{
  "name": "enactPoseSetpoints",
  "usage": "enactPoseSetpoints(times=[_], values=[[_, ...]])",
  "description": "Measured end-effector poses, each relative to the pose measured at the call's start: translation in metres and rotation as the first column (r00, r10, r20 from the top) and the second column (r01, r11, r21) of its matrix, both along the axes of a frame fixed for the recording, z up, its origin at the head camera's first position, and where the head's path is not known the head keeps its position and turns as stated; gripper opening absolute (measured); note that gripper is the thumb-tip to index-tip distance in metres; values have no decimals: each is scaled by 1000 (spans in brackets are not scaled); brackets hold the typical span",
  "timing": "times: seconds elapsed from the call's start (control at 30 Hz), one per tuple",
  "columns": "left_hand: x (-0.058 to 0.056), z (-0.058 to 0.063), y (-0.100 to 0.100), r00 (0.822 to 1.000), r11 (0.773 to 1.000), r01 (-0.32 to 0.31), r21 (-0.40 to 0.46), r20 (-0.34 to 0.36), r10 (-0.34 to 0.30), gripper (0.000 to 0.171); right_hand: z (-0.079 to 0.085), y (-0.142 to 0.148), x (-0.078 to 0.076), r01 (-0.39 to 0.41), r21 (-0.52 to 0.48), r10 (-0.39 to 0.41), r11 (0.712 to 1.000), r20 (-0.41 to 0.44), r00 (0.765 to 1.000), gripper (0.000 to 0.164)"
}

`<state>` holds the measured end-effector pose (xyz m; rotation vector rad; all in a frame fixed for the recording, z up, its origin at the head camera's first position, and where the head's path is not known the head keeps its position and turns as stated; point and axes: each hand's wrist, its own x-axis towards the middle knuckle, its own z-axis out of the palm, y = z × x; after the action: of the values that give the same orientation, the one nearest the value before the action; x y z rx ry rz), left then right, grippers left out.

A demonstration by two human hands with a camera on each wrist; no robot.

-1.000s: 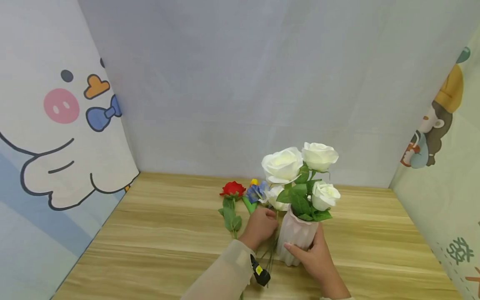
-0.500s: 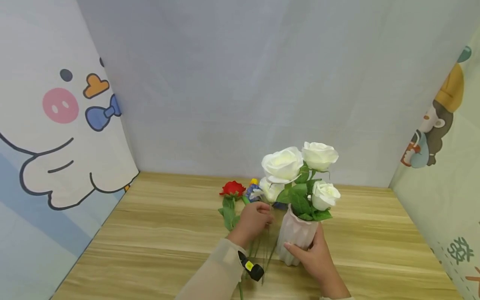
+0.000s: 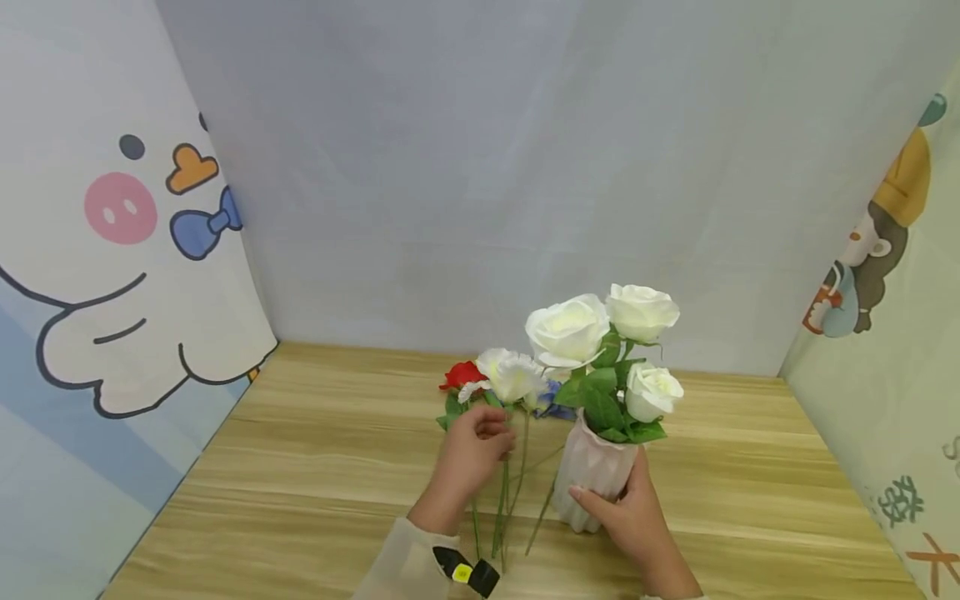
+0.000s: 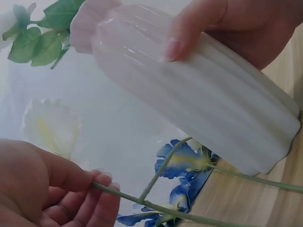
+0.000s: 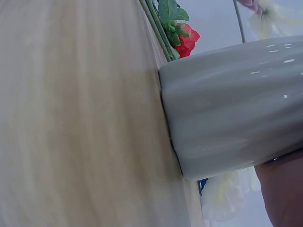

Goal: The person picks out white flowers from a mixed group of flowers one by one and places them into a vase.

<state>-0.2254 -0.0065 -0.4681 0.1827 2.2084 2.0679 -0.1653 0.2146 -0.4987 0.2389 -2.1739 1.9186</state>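
My right hand [image 3: 637,521] grips the pale ribbed vase [image 3: 596,475], its thumb across the near side. Several white roses [image 3: 568,332] with green leaves stand in the vase. To the left, my left hand [image 3: 468,454] pinches a thin green stem [image 4: 124,195] between thumb and fingertips, clearest in the left wrist view. A white ruffled flower [image 3: 510,373] rises above that hand, tilted left. The vase's base rests on the table in the right wrist view.
A red flower [image 3: 460,375] lies behind my left hand. Between hand and vase, blue flowers [image 3: 555,402] lie on the wooden table [image 3: 300,467], with loose stems in front. A grey cloth wall [image 3: 480,183] stands behind.
My left hand has moved left, away from the vase, and the white ruffled flower has come along with it, now partly covering the red flower. My right hand and the vase have stayed put.
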Motion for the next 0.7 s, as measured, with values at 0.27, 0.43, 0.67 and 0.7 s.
enactPoseSetpoints(times=[0.27, 0.43, 0.67, 0.7], values=[[17, 7, -19, 996, 998, -8, 55, -92, 13, 17, 4, -1, 1, -1, 12, 2, 1000, -15, 1000, 87], [21, 18, -28, 969, 988, -25, 155, -241, 62, 12, 4, -1, 1, 8, 12, -8, 1000, -4, 1000, 88], [29, 27, -32, 938, 962, 2, 274, -333, 93, 14, 1, 0, 1, 6, 14, -6, 1000, -3, 1000, 90], [31, 28, -32, 941, 958, 0, 285, -324, 96, 16, 1, 0, 1, 4, 17, -4, 1000, -6, 1000, 90]])
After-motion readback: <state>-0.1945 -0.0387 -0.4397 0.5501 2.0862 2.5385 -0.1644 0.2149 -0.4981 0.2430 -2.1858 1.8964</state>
